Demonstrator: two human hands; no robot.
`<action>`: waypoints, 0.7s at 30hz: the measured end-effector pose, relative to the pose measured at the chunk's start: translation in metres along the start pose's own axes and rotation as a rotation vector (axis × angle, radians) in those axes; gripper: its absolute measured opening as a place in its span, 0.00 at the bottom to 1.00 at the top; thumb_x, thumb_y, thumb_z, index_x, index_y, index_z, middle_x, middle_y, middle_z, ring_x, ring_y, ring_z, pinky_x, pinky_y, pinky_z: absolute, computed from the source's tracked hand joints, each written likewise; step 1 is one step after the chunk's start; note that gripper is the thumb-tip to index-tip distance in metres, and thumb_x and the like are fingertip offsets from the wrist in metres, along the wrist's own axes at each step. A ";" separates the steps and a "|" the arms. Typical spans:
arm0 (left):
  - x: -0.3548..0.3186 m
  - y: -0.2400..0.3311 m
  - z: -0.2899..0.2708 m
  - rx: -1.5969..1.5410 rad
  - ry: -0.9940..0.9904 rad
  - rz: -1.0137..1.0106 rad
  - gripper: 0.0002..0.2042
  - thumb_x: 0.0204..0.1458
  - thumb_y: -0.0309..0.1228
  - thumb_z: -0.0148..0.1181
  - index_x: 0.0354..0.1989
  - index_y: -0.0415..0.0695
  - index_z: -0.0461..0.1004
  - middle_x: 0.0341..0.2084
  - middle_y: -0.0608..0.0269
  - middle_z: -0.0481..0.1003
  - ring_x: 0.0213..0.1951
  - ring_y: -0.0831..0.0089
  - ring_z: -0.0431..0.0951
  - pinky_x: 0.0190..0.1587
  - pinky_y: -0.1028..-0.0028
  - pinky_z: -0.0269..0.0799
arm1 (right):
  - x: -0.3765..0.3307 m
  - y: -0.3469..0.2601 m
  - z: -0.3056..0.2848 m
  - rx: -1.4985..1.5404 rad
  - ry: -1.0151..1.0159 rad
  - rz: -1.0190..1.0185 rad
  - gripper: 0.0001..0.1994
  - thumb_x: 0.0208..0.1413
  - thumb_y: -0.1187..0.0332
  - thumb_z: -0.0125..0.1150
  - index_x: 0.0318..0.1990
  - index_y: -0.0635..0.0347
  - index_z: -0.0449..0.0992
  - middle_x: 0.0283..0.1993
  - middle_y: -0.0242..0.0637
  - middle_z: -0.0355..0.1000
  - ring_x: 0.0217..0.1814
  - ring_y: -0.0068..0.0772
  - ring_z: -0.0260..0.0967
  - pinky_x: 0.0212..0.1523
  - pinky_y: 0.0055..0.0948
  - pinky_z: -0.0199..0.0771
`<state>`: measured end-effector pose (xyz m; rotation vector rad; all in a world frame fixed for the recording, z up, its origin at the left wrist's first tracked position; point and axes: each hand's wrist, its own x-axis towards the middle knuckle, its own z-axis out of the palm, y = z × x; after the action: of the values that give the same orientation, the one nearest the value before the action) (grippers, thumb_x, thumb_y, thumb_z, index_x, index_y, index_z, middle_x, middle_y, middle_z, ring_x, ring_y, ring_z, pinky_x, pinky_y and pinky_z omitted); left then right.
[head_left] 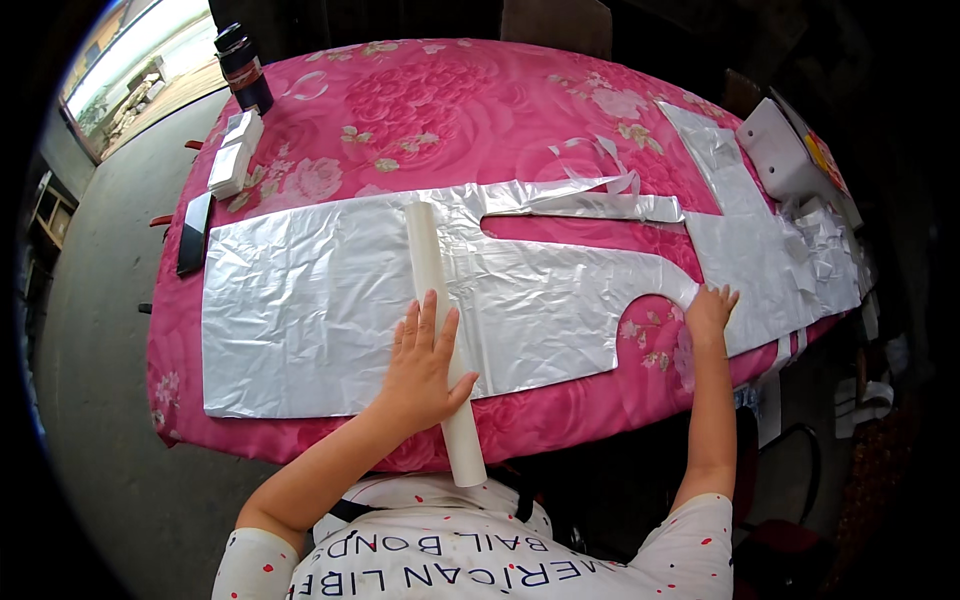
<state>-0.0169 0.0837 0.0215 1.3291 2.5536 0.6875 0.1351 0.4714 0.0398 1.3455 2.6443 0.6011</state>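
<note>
A silvery-white plastic T-shirt bag (pixel 310 300) lies spread flat across the table, its two handles pointing right. Across its middle, slanting toward me, rests a long white tube (pixel 428 260), its near end past the table edge. My left hand (pixel 430 365) lies on the tube with fingers stretched out and thumb apart. At the tip of the near handle, my right hand (pixel 712 308) has its fingertips bent down on the plastic, seeming to pinch it; the outer finger sticks out. The exact grip is partly hidden.
A pink floral cloth (pixel 420 110) covers the table. More silvery bags (pixel 750 250) lie at the right, beside a pale box (pixel 780 150). Along the left edge are a dark bottle (pixel 243 70), white packs (pixel 235 155) and a black phone (pixel 194 235). Thin plastic strips (pixel 600 160) lie beyond the far handle.
</note>
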 end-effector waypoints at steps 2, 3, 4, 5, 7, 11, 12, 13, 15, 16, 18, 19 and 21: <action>0.001 0.002 0.004 -0.017 0.028 0.012 0.38 0.46 0.38 0.56 0.63 0.37 0.46 0.64 0.37 0.33 0.65 0.39 0.34 0.63 0.51 0.37 | -0.001 0.000 -0.004 0.022 0.242 0.127 0.23 0.47 0.68 0.57 0.53 0.65 0.66 0.57 0.47 0.63 0.65 0.49 0.50 0.65 0.50 0.41; 0.003 0.002 0.010 -0.043 0.068 0.032 0.38 0.45 0.38 0.57 0.63 0.36 0.46 0.64 0.36 0.33 0.65 0.39 0.34 0.63 0.51 0.37 | -0.010 -0.016 -0.011 0.187 0.362 -0.044 0.24 0.46 0.68 0.58 0.52 0.65 0.66 0.57 0.48 0.63 0.65 0.49 0.50 0.65 0.48 0.42; 0.004 0.002 0.014 -0.071 0.106 0.051 0.38 0.45 0.38 0.57 0.63 0.36 0.46 0.64 0.36 0.33 0.65 0.38 0.33 0.63 0.52 0.37 | -0.026 -0.046 -0.022 0.350 0.476 -0.216 0.24 0.46 0.68 0.59 0.52 0.66 0.66 0.56 0.49 0.63 0.65 0.48 0.51 0.65 0.47 0.43; 0.004 0.004 0.015 -0.070 0.110 0.052 0.38 0.45 0.37 0.57 0.63 0.36 0.46 0.63 0.36 0.33 0.65 0.38 0.33 0.63 0.51 0.37 | -0.045 -0.079 -0.035 0.695 0.360 -0.436 0.23 0.47 0.67 0.58 0.52 0.66 0.66 0.57 0.50 0.62 0.65 0.48 0.51 0.65 0.43 0.45; 0.007 0.006 0.017 -0.078 0.124 0.076 0.38 0.45 0.37 0.57 0.62 0.35 0.47 0.63 0.35 0.33 0.64 0.37 0.33 0.63 0.51 0.37 | -0.085 -0.139 -0.041 1.016 0.097 -0.808 0.25 0.51 0.64 0.55 0.56 0.65 0.63 0.61 0.49 0.57 0.67 0.48 0.48 0.64 0.40 0.47; 0.012 0.010 0.016 -0.067 0.087 0.076 0.36 0.44 0.36 0.57 0.61 0.35 0.51 0.63 0.36 0.34 0.65 0.38 0.32 0.63 0.52 0.37 | -0.115 -0.189 -0.035 0.850 0.170 -0.936 0.26 0.53 0.63 0.52 0.58 0.64 0.60 0.64 0.47 0.53 0.68 0.45 0.45 0.66 0.38 0.45; 0.010 0.009 0.015 -0.057 0.091 0.069 0.36 0.44 0.36 0.57 0.61 0.35 0.51 0.64 0.36 0.34 0.65 0.39 0.32 0.63 0.52 0.37 | -0.110 -0.188 -0.032 0.843 0.171 -0.895 0.26 0.53 0.63 0.51 0.59 0.64 0.60 0.65 0.47 0.52 0.68 0.45 0.45 0.66 0.38 0.44; 0.010 0.009 0.015 -0.052 0.095 0.067 0.35 0.44 0.36 0.57 0.61 0.35 0.52 0.64 0.36 0.34 0.65 0.39 0.32 0.63 0.52 0.37 | -0.099 -0.180 -0.027 0.831 0.172 -0.850 0.26 0.53 0.63 0.50 0.59 0.64 0.59 0.65 0.48 0.52 0.68 0.44 0.45 0.66 0.38 0.44; 0.008 0.009 0.014 -0.047 0.091 0.056 0.35 0.44 0.36 0.57 0.61 0.35 0.53 0.64 0.36 0.34 0.65 0.39 0.32 0.64 0.52 0.38 | -0.073 -0.158 -0.008 0.812 0.194 -0.757 0.25 0.54 0.64 0.48 0.59 0.65 0.59 0.65 0.48 0.52 0.68 0.44 0.46 0.66 0.38 0.44; 0.008 0.010 0.014 -0.048 0.093 0.054 0.35 0.44 0.36 0.57 0.61 0.35 0.53 0.64 0.37 0.34 0.65 0.39 0.32 0.64 0.53 0.38 | -0.057 -0.141 0.005 0.800 0.217 -0.711 0.25 0.54 0.65 0.47 0.59 0.66 0.59 0.65 0.48 0.52 0.68 0.45 0.47 0.66 0.38 0.44; 0.011 0.013 0.015 -0.053 0.086 0.049 0.34 0.44 0.36 0.58 0.60 0.35 0.54 0.64 0.37 0.34 0.65 0.40 0.32 0.64 0.53 0.38 | -0.031 -0.099 0.024 0.805 0.246 -0.561 0.23 0.55 0.67 0.45 0.57 0.67 0.61 0.63 0.49 0.55 0.66 0.46 0.50 0.65 0.37 0.46; 0.012 0.014 0.015 -0.055 0.082 0.049 0.34 0.44 0.36 0.58 0.60 0.35 0.55 0.64 0.37 0.34 0.65 0.40 0.32 0.64 0.53 0.38 | -0.020 -0.076 0.038 0.786 0.276 -0.480 0.22 0.55 0.68 0.45 0.56 0.68 0.62 0.62 0.50 0.57 0.66 0.47 0.51 0.65 0.37 0.48; 0.013 0.017 0.015 -0.064 0.078 0.051 0.33 0.44 0.36 0.58 0.59 0.34 0.56 0.64 0.37 0.34 0.65 0.40 0.32 0.64 0.53 0.39 | 0.000 -0.033 0.064 0.774 0.319 -0.313 0.20 0.56 0.69 0.44 0.55 0.69 0.64 0.60 0.51 0.59 0.64 0.47 0.53 0.63 0.35 0.51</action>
<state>-0.0070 0.1075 0.0166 1.3770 2.5422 0.8392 0.1279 0.4731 -0.0321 0.9519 3.4390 -0.3220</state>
